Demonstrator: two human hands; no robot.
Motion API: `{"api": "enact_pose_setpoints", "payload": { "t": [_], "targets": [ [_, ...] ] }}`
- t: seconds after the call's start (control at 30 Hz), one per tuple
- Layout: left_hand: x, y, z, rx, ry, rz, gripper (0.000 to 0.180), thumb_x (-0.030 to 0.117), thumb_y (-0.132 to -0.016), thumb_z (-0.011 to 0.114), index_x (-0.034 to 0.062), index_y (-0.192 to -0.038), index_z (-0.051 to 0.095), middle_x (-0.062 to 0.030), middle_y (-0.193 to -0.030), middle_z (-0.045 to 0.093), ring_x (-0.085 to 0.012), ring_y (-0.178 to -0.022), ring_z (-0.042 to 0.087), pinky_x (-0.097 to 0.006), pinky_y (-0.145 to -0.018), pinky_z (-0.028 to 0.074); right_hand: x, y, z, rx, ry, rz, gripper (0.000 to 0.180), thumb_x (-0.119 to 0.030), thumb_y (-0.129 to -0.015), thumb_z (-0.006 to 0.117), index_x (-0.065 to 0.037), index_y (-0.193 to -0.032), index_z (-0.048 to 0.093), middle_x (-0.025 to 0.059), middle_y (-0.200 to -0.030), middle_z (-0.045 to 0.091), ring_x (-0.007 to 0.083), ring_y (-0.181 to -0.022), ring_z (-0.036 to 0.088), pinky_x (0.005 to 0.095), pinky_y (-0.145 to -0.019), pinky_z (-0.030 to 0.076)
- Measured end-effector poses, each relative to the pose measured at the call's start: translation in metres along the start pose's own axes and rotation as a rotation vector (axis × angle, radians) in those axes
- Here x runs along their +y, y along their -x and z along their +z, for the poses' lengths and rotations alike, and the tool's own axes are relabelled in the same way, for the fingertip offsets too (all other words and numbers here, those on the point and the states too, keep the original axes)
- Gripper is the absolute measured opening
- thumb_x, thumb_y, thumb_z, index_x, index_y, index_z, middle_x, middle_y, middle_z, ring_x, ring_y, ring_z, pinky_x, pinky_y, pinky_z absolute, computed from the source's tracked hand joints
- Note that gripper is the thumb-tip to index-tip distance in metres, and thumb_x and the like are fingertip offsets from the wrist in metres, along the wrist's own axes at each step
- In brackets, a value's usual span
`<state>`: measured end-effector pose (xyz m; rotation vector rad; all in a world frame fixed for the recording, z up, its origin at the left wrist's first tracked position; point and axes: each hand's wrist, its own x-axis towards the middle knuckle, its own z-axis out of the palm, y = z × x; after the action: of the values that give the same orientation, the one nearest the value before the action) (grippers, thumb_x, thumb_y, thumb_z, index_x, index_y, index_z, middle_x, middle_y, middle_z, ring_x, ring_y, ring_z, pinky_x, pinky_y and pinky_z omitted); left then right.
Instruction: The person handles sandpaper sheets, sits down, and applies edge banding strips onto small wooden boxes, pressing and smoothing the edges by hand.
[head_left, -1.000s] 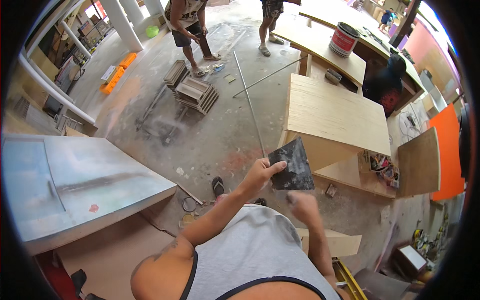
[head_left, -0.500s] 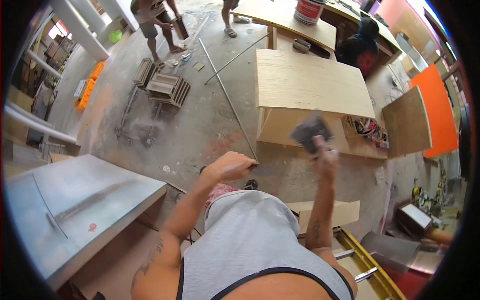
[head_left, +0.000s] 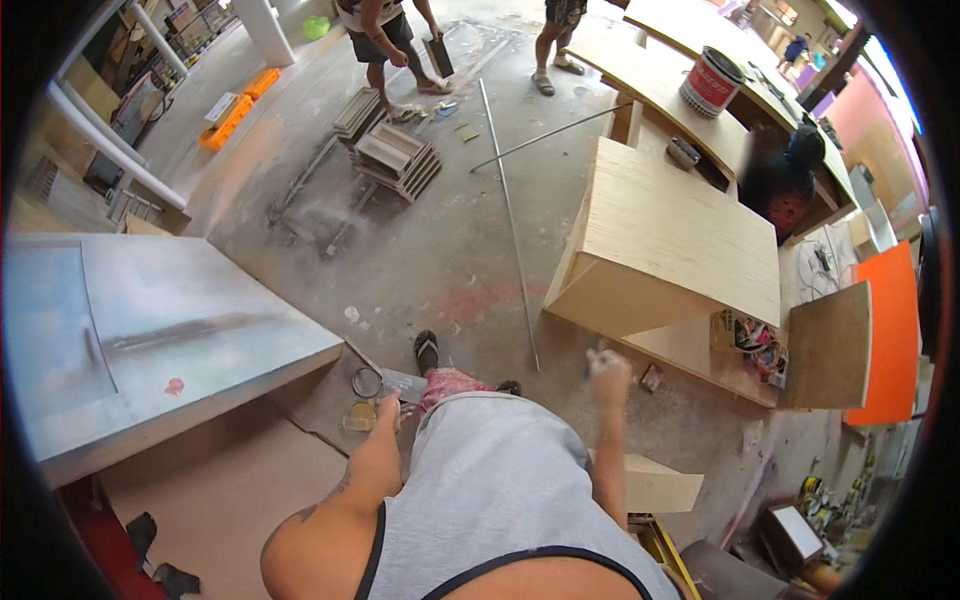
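Low beside the person's left thigh, the left hand (head_left: 390, 404) has its fingers at a thin grey plate (head_left: 405, 384); the view is too small to tell how firmly it grips. The right hand (head_left: 608, 376) is raised on the other side of the body, its fingers curled in; a small dark patch shows at the fingertips, but whether it is something held I cannot tell.

To the left, the long edge of a pale blue tabletop (head_left: 235, 285) slants toward the person and ends in a corner near the left hand. A dark ring (head_left: 366, 381) and a yellowish round lid (head_left: 360, 417) appear between that corner and the hand, narrowing the room there.

On the right, the right hand appears just beyond the near lower edge of a plywood box (head_left: 680, 225), with a small block (head_left: 652, 378) on the floor beside it. A loose piece of plywood (head_left: 662, 488) lies close to the right forearm.

Ahead, a broad stretch of concrete floor (head_left: 430, 255) opens between tabletop and box, crossed by a long metal rod (head_left: 511, 225). Farther off, stacked frames (head_left: 397, 160) stand near a co-worker's feet.
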<state>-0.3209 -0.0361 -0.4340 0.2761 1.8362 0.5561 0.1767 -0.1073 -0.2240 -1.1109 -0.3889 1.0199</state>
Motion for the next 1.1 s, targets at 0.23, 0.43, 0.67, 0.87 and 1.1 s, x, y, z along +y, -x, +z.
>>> {"api": "enact_pose_setpoints", "payload": {
  "t": [0.23, 0.43, 0.67, 0.87, 1.1],
  "targets": [
    [0.037, -0.003, 0.038, -0.196, 0.241, 0.296, 0.038, 0.037, -0.096, 0.062, 0.0006, -0.100, 0.069, -0.0145, -0.092, 0.070, -0.0269, -0.077, 0.068, -0.041, -0.073, 0.050, 0.018, -0.021, 0.061, 0.209, 0.450, 0.185, 0.024, -0.029, -0.097, 0.070, -0.008, -0.085, 0.069, -0.0048, -0.067, 0.057, 0.0089, -0.051, 0.051, 0.0227, -0.043, 0.034],
    [0.140, 0.087, 0.161, -0.409, -0.375, 0.844, 0.060, 0.049, -0.098, 0.060, -0.0079, -0.078, 0.065, -0.0155, -0.068, 0.063, -0.0208, -0.060, 0.051, -0.042, -0.061, 0.042, 0.057, -0.049, 0.064, -0.003, -0.198, 0.521, 0.021, -0.027, -0.100, 0.063, -0.014, -0.117, 0.065, -0.0025, -0.105, 0.069, 0.0131, -0.089, 0.066, 0.0340, -0.077, 0.052],
    [0.188, 0.182, 0.227, -1.051, -0.419, 0.603, 0.059, 0.046, -0.106, 0.047, -0.0033, -0.085, 0.072, -0.0079, -0.076, 0.070, -0.0172, -0.068, 0.062, -0.034, -0.067, 0.049, 0.069, -0.026, 0.075, -0.027, -0.246, 0.512, 0.019, -0.021, -0.100, 0.063, -0.012, -0.116, 0.065, 0.0008, -0.113, 0.071, 0.0170, -0.104, 0.066, 0.0401, -0.089, 0.052],
    [0.194, 0.183, 0.211, -1.447, -0.647, 0.542, 0.056, 0.043, -0.108, 0.043, -0.0048, -0.105, 0.072, -0.0113, -0.097, 0.073, -0.0187, -0.089, 0.067, -0.034, -0.086, 0.051, 0.021, -0.030, 0.065, 0.102, 0.260, 0.357, 0.023, -0.018, -0.090, 0.074, -0.002, -0.105, 0.068, 0.0044, -0.095, 0.071, 0.0125, -0.079, 0.065, 0.0256, -0.071, 0.051],
    [0.264, 0.197, 0.210, -1.497, -0.572, 0.603, 0.043, 0.035, -0.107, 0.049, 0.0023, -0.131, 0.062, -0.0077, -0.119, 0.067, -0.0172, -0.101, 0.063, -0.031, -0.091, 0.050, -0.093, -0.076, 0.120, 0.182, 0.200, -0.072, 0.019, -0.015, -0.086, 0.076, -0.009, -0.102, 0.069, -0.0020, -0.091, 0.067, 0.0100, -0.077, 0.063, 0.0256, -0.069, 0.051]
  ]
}}
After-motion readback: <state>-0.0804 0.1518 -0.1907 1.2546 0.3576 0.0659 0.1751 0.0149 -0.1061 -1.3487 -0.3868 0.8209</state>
